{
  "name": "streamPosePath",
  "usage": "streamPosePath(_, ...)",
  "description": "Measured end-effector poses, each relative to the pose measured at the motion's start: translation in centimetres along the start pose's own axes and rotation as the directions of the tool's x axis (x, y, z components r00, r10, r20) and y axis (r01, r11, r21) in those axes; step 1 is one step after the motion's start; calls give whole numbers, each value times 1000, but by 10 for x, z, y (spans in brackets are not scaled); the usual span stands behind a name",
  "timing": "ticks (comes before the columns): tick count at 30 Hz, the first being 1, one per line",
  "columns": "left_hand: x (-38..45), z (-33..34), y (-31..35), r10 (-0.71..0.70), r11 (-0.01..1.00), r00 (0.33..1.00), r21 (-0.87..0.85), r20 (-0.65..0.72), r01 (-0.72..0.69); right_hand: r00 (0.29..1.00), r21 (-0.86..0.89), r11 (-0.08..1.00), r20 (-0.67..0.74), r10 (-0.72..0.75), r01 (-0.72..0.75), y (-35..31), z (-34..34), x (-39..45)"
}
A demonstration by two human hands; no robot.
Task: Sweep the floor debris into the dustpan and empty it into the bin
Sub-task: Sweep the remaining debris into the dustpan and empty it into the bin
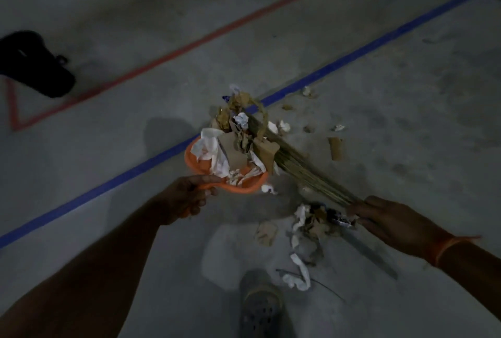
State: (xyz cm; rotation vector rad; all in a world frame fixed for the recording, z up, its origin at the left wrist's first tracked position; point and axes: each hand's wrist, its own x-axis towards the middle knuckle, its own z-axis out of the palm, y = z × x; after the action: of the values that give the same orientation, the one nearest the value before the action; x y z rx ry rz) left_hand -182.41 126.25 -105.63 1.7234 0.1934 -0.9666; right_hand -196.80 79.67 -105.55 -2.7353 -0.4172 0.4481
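An orange dustpan [245, 189] sits low over the grey floor, heaped with white paper and brown cardboard scraps [233, 148]. My left hand [189, 196] grips its handle from the near side. My right hand [390, 218] holds a straw broom [295, 167] where the bristles are bound; the bristle tips lie against the pile at the pan's far edge. A second heap of paper and cardboard debris [309, 224] lies on the floor between my hands. Smaller bits [336, 148] are scattered to the right of the pan.
A blue tape line [379, 45] and a red tape line [189, 47] cross the concrete floor diagonally. A black bag-like object [35, 66] lies at the far left. My grey shoe [261, 308] is at the bottom centre. No bin is in view.
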Motion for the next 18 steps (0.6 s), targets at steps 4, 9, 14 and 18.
streamPosePath(4, -46, -66, 35, -39, 999, 997, 2, -64, 40, 995, 0, 998, 78, -60, 60, -53, -73, 58)
streamPosePath(9, -83, -153, 72, 58, 983, 984, -164, -168, -86, 986, 7, 992, 106, -129, 129, -119, -146, 153)
streamPosePath(14, -100, -246, 95, 108, 955, 963, -243, -245, -169, 975, -8, 980, 103, -199, 201, -189, -199, 250)
streamPosePath(18, -107, -314, 103, 117, 911, 944, -346, -308, -225, 957, -39, 961, 109, -267, 273, -226, -216, 338)
